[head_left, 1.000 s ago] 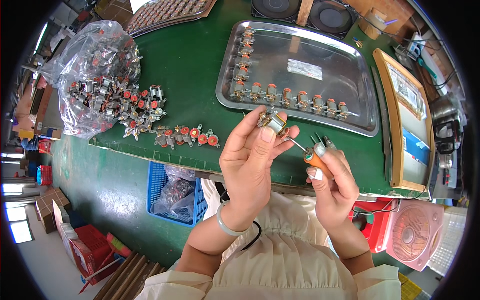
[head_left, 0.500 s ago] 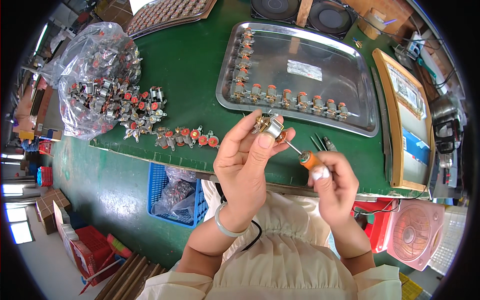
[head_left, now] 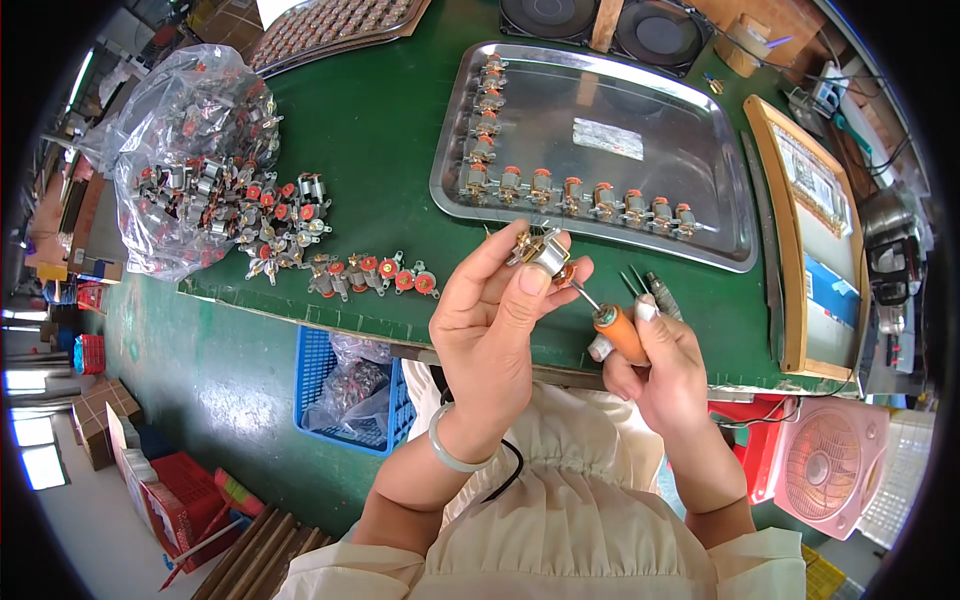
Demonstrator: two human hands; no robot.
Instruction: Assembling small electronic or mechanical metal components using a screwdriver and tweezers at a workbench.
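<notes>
My left hand (head_left: 495,335) is closed around a small silver-and-brass metal component (head_left: 546,252) with an orange end, pinched between thumb and fingers above the table's front edge. My right hand (head_left: 665,375) grips the orange handle of a screwdriver (head_left: 622,333). Its thin shaft points up and left, and the tip meets the component's orange end by my left fingers; the exact contact is hidden. Just beyond my hands lies a metal tray (head_left: 660,90), where similar components (head_left: 573,195) stand in a row along the near edge and another along the left edge.
A clear plastic bag (head_left: 165,110) spills a heap of components (head_left: 270,215) on the green table (head_left: 350,130), and several more are lined up nearer. Tweezers (head_left: 635,280) lie beside the tray. A wooden frame (head_left: 785,250) stands right; a blue basket (head_left: 405,410) sits below the table.
My right fingers have shifted on the screwdriver: the thumb has moved up and the handle is now more exposed and slightly lower. My left hand and the component have hardly moved.
</notes>
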